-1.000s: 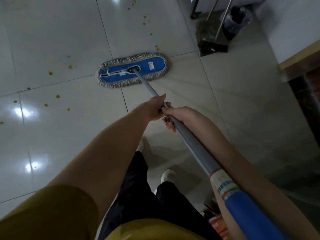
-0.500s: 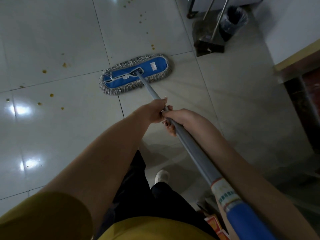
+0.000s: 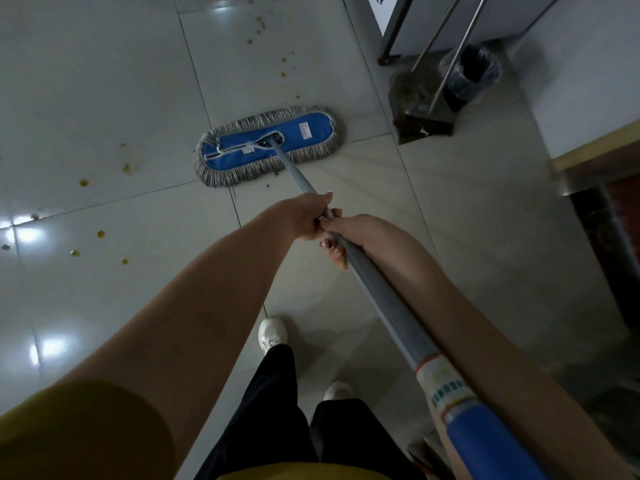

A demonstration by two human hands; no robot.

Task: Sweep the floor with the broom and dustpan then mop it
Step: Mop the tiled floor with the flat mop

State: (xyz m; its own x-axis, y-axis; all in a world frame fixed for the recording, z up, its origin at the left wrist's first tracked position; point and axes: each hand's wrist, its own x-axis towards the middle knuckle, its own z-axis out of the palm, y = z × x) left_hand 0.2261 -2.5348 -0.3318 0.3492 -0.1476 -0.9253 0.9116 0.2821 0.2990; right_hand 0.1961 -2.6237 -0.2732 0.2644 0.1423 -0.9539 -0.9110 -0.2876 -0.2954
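Observation:
A flat blue mop head (image 3: 294, 138) with a grey fringe lies on the pale tiled floor (image 3: 104, 81) ahead of me. Its grey handle (image 3: 377, 299) runs back toward me and ends in a blue grip at the lower right. My left hand (image 3: 304, 216) grips the handle from above. Just behind it, touching it, my right hand (image 3: 349, 233) grips the handle with its fingers curled underneath. Yellow-brown spots (image 3: 100, 233) dot the tiles to the left and beyond the mop. The broom (image 3: 429, 128) and the dustpan (image 3: 408, 91) stand at the upper right.
A small bin with a dark liner (image 3: 471, 74) stands beside the broom, against a white wall (image 3: 581, 81). A metal leg (image 3: 391, 39) stands behind the dustpan. A dark counter edge (image 3: 595, 174) juts in at the right. My white shoes (image 3: 273, 332) stand below my hands.
The mop head has slid to the right across the tile seam, closer to the broom and dustpan. Both hands keep their grip on the handle. My feet have shifted.

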